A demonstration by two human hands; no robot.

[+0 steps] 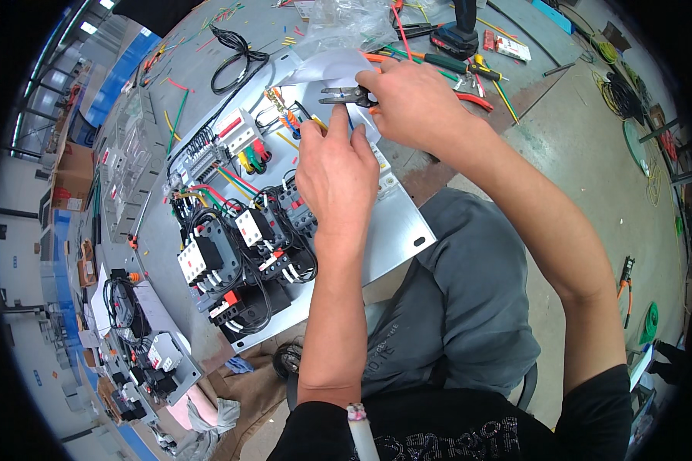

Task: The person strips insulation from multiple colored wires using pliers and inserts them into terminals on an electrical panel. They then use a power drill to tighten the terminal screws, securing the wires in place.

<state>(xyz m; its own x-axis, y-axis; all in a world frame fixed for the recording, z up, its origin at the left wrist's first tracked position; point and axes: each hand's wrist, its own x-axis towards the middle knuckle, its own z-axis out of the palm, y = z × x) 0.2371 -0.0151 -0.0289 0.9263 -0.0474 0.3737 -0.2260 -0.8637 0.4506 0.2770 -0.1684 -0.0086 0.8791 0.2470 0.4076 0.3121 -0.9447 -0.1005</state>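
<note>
A grey metal mounting panel [404, 230] rests on my lap and the table edge, carrying black and white contactors [234, 253], a terminal block [238, 134] and red, yellow, green and black wires. My left hand [337, 173] lies over the panel's upper middle, its fingertips pinching a thin wire near the top. My right hand [411, 100] grips orange-handled pliers [346, 95], whose jaws point left just above my left fingertips.
A coiled black cable [237, 58], wire offcuts, screwdrivers [446, 65], a dark cordless tool [460, 34] and a plastic bag [342, 27] lie on the table beyond the panel. More wired panels [142, 361] sit at the left. Cable coils [619, 96] lie on the floor at right.
</note>
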